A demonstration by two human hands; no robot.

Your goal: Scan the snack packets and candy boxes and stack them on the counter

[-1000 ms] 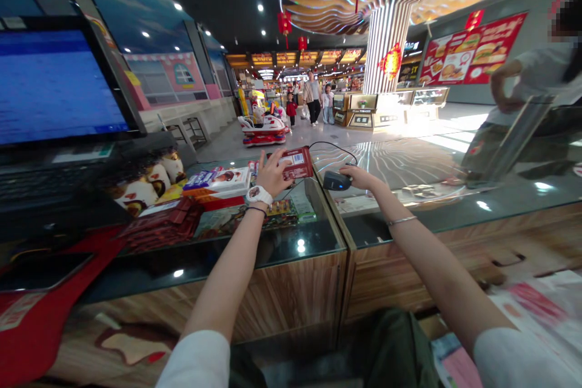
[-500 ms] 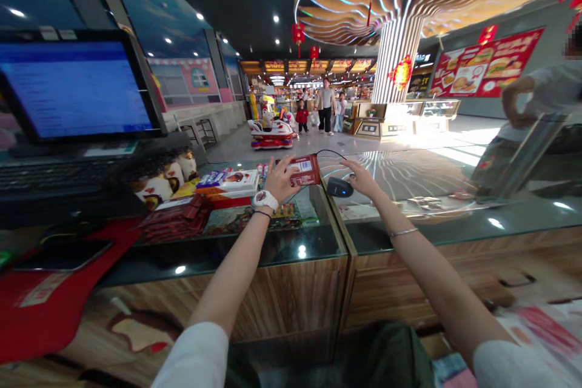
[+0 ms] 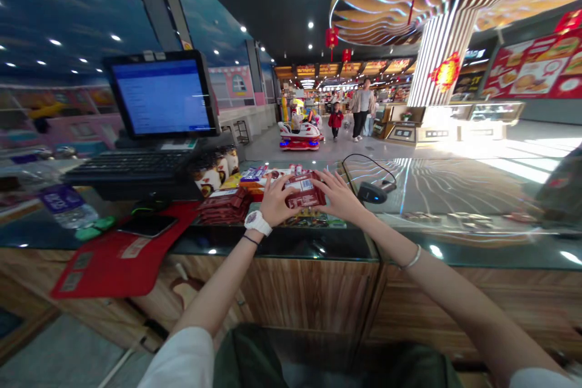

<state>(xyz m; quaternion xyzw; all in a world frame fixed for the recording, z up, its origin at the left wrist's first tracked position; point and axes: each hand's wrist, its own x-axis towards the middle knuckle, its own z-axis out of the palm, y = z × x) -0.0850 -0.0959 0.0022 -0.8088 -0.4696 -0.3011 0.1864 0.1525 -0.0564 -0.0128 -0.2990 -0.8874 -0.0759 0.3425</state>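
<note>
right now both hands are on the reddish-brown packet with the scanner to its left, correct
Wrong side: the head view shows the scanner to the right of the reddish-brown packet, which the left hand and right hand both touch.

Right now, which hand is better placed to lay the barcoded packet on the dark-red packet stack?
Probably the left hand: it holds the barcoded packet on the side nearest the dark-red packet stack. The right hand, at the packet's opposite side, is farther away.
</note>
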